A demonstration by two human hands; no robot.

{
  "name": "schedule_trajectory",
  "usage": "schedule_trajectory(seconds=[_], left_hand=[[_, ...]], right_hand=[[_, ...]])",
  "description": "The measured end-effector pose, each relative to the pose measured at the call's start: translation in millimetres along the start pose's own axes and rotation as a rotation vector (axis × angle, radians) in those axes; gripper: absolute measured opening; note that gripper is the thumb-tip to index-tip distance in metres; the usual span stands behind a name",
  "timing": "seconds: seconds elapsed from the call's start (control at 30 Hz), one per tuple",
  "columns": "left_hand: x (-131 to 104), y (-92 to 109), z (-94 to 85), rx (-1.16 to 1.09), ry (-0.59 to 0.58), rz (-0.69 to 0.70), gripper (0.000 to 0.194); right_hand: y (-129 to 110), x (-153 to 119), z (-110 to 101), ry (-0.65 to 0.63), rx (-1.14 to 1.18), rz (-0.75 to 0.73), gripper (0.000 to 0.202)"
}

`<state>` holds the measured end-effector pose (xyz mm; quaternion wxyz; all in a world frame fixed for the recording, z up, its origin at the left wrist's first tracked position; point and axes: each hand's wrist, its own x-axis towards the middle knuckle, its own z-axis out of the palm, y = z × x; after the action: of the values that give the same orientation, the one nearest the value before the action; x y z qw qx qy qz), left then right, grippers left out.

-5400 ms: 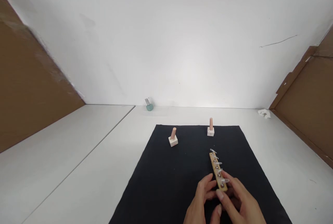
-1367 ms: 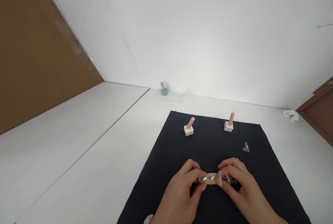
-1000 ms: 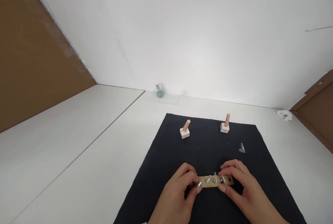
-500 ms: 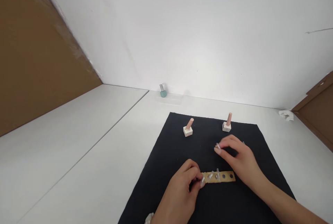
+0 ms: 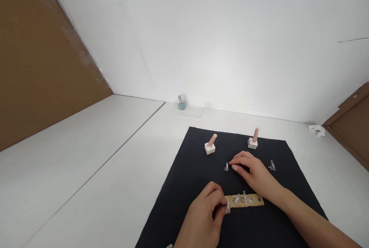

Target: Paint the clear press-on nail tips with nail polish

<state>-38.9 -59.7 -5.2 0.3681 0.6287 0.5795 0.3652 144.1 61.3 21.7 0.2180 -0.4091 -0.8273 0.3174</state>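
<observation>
My left hand is closed in a pinch at the left end of a tan strip lying on the black mat. Round metallic dots line the strip, and clear nail tips stick up from some of them. A clear nail tip shows right by my left fingertips, and the strip's left end is hidden behind them. Just left of my right fingertips, a small clear nail tip with a shiny base stands on the mat. My right hand has thumb and forefinger slightly apart, with nothing visible between them.
Another clear nail tip stands on the mat right of my right hand. Two nail polish bottles with pink caps, left and right, stand farther back. A teal bottle, a clear tray and a white scrap lie near the wall.
My right hand has moved left and set the small clear nail tip down on the mat, letting go of it. My left hand stays at the strip's left end.
</observation>
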Motion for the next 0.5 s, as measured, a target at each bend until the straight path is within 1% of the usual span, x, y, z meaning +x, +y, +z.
schedule_trajectory(seconds=[0.1,0.17,0.23,0.3,0.4,0.5], left_hand=[[0.3,1.9,-2.0,0.005,0.006,-0.007,0.024],[0.6,2.5,-2.8,0.017,0.011,-0.003,0.024],[0.6,2.4,-2.7,0.032,0.019,0.012,0.024],[-0.3,2.4,-2.2,0.048,0.062,0.036,0.023],[-3.4,2.9,-2.1,0.059,0.191,0.115,0.022],[-8.7,2.9,-0.8,0.053,0.289,0.239,0.023]], right_hand=[[-3.1,-26.6,-12.4,0.034,-0.013,0.021,0.027],[-3.7,-50.0,-15.3,0.059,-0.031,0.068,0.02],[-2.6,-71.4,-12.4,0.061,-0.032,0.121,0.015],[-0.2,-85.6,-5.7,0.052,-0.031,0.134,0.012],[3.2,-91.0,3.8,0.076,-0.058,0.124,0.012],[3.4,-87.2,4.8,0.144,-0.091,0.075,0.013]])
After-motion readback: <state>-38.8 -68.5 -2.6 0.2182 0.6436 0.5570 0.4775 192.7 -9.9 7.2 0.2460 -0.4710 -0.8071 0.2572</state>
